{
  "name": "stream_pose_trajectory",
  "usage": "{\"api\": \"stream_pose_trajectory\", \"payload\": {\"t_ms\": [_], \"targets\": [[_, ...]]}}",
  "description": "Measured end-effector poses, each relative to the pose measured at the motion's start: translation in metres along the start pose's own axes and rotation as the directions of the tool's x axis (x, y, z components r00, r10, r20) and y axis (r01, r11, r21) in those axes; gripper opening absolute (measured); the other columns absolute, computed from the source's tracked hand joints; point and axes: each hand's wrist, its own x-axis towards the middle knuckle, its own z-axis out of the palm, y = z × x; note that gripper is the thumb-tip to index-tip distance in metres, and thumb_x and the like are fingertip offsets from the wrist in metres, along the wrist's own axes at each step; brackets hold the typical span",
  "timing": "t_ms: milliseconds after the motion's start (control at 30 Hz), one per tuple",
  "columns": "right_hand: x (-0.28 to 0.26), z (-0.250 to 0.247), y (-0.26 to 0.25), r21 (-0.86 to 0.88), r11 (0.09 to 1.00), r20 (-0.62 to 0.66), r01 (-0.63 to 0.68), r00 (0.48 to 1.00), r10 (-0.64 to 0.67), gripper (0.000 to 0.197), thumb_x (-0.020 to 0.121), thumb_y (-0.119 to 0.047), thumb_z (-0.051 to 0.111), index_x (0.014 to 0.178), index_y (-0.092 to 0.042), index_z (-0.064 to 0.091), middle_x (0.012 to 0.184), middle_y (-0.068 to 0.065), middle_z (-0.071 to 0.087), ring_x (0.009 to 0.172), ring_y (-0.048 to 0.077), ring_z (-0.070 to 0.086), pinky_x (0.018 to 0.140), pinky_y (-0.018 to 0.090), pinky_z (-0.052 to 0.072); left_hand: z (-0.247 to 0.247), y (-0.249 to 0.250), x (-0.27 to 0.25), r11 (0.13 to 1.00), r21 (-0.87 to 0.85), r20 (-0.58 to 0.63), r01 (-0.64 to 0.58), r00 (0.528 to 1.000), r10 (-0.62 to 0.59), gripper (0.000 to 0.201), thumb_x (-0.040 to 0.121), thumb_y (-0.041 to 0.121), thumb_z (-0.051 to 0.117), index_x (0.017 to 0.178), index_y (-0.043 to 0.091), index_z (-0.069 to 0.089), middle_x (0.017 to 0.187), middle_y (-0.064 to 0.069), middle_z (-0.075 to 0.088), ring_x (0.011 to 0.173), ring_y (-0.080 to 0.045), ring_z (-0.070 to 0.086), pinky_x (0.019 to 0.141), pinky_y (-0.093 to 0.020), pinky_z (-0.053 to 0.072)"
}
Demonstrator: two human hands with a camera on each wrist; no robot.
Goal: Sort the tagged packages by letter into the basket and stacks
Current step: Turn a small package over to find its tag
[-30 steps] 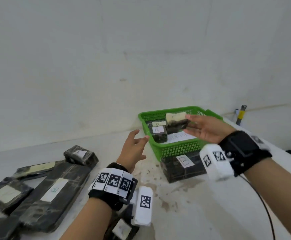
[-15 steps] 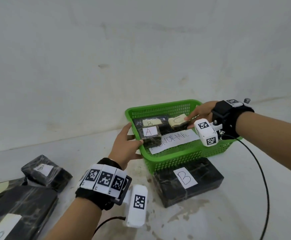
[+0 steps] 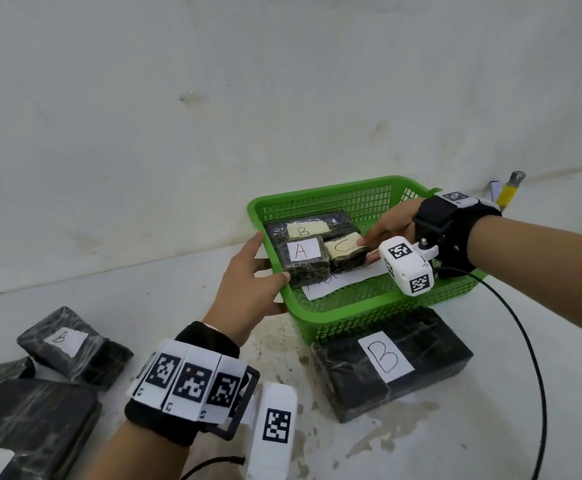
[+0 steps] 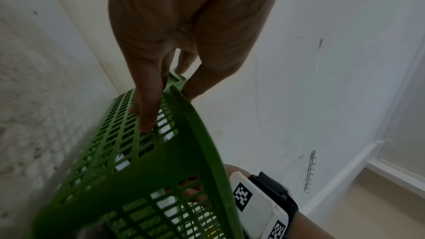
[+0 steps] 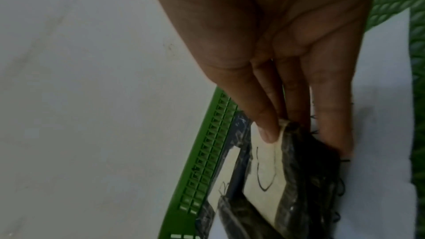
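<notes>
A green plastic mesh basket (image 3: 362,306) stands on the white table (image 3: 473,427), its near edge resting on a large black-wrapped package tagged B (image 3: 391,363). Inside the basket lie three black film-wrapped packages: one tagged B (image 3: 308,223) along the far wall, one tagged A (image 3: 303,259) in red at the left wall, and one tagged C (image 3: 346,252) just to the right of A, touching it. Under them lies a white sheet of paper (image 3: 338,282) with handwriting, mostly covered. The right hand (image 3: 391,226) reaches into the basket from the right and pinches the right end of the C package, thumb on its pale tag and fingers under its dark side, as the right wrist view shows; the package sits low in the basket on the paper. The left hand (image 3: 251,289) holds the basket's left rim, thumb over the top edge and fingers (image 4: 147,108) laid against the outside of the mesh wall. The C package is small and blocky, wrapped in glossy crinkled black film, with a cream label bearing a hand-drawn letter. At the table's left lie further black packages, one small with a white tag marked B (image 3: 74,344).
</notes>
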Motion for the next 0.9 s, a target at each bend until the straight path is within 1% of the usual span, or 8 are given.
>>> {"api": "stream_pose_trajectory", "payload": {"t_ms": [67, 133, 233, 533, 667, 733, 833, 900], "targets": [[0.006, -0.001, -0.001, -0.094, 0.995, -0.032, -0.012, 0.999, 0.009, 0.025, 0.089, -0.014, 0.07, 0.108, 0.002, 0.065, 0.121, 0.014, 0.064, 0.095, 0.025, 0.059, 0.096, 0.035, 0.048, 0.0, -0.001, 0.0, 1.0, -0.006, 0.001, 0.001, 1.0, -0.001, 0.066, 0.095, -0.005, 0.055, 0.148, 0.031, 0.037, 0.12, -0.012, 0.061, 0.103, -0.031, 0.065, 0.054, -0.025, 0.058], [0.01, 0.0, 0.002, -0.123, 0.991, -0.044, -0.057, 0.998, 0.052, 0.016, 0.089, -0.016, 0.069, 0.089, 0.0, 0.072, 0.104, 0.011, 0.067, 0.086, 0.021, 0.057, 0.081, 0.032, 0.046, 0.0, -0.002, 0.0, 1.0, -0.014, -0.009, 0.005, 1.0, -0.006, 0.067, 0.095, -0.004, 0.055, 0.149, 0.031, 0.036, 0.121, -0.012, 0.06, 0.105, -0.031, 0.065, 0.056, -0.026, 0.059], [0.013, 0.0, 0.005, -0.112, 0.989, -0.012, -0.098, 0.995, 0.097, 0.034, 0.095, -0.014, 0.062, 0.066, -0.003, 0.077, 0.089, 0.008, 0.062, 0.076, 0.017, 0.054, 0.075, 0.031, 0.043, 0.001, -0.002, -0.001, 1.0, -0.019, -0.016, 0.005, 1.0, -0.005, 0.067, 0.096, -0.004, 0.055, 0.149, 0.031, 0.035, 0.121, -0.011, 0.06, 0.104, -0.031, 0.065, 0.057, -0.027, 0.06], [0.013, -0.009, 0.006, -0.095, 0.995, -0.059, 0.018, 0.998, -0.023, 0.006, 0.094, -0.006, 0.059, 0.095, -0.001, 0.061, 0.066, 0.008, 0.072, 0.058, 0.017, 0.069, 0.066, 0.026, 0.056, 0.003, -0.005, -0.003, 0.996, -0.078, -0.06, 0.034, 0.997, -0.038, 0.071, 0.096, -0.002, 0.057, 0.152, 0.031, 0.031, 0.131, -0.015, 0.056, 0.113, -0.034, 0.062, 0.062, -0.034, 0.062], [-0.007, -0.018, 0.005, -0.075, 0.994, -0.181, 0.074, 0.98, -0.087, 0.032, 0.086, -0.01, 0.07, 0.116, -0.003, 0.062, 0.118, 0.018, 0.068, 0.063, 0.024, 0.068, 0.04, 0.027, 0.052, 0.007, -0.006, -0.006, 0.992, -0.112, -0.109, 0.06, 0.991, -0.072, 0.067, 0.096, -0.001, 0.058, 0.151, 0.028, 0.034, 0.129, -0.018, 0.058, 0.111, -0.034, 0.064, 0.069, -0.039, 0.061], [-0.026, -0.011, -0.002, -0.097, 0.993, -0.201, 0.07, 0.975, -0.089, 0.027, 0.09, -0.016, 0.069, 0.115, -0.007, 0.063, 0.121, 0.016, 0.067, 0.065, 0.025, 0.055, 0.031, 0.018, 0.038, 0.008, -0.004, -0.006, 0.991, -0.11, -0.127, 0.083, 0.987, -0.097, 0.068, 0.095, -0.001, 0.059, 0.152, 0.025, 0.032, 0.127, -0.019, 0.06, 0.11, -0.035, 0.064, 0.07, -0.04, 0.06], [-0.057, 0.01, -0.011, -0.073, 0.986, -0.213, 0.151, 0.963, -0.163, 0.01, 0.097, -0.016, 0.06, 0.099, -0.007, 0.057, 0.095, 0.009, 0.066, 0.047, 0.02, 0.052, 0.042, 0.022, 0.04, 0.007, 0.006, -0.009, 0.993, -0.045, -0.164, 0.113, 0.979, -0.119, 0.073, 0.094, 0.004, 0.063, 0.154, 0.016, 0.024, 0.131, -0.02, 0.056, 0.114, -0.035, 0.06, 0.077, -0.043, 0.058], [-0.08, 0.027, -0.013, -0.012, 0.971, -0.229, 0.24, 0.944, -0.236, 0.011, 0.097, -0.015, 0.059, 0.088, -0.009, 0.057, 0.093, 0.006, 0.065, 0.055, 0.019, 0.054, 0.05, 0.022, 0.043, 0.003, 0.013, -0.02, 0.993, 0.021, -0.204, 0.114, 0.973, -0.108, 0.071, 0.095, 0.014, 0.065, 0.154, 0.012, 0.024, 0.133, -0.02, 0.051, 0.117, -0.035, 0.056, 0.087, -0.045, 0.057]]}}
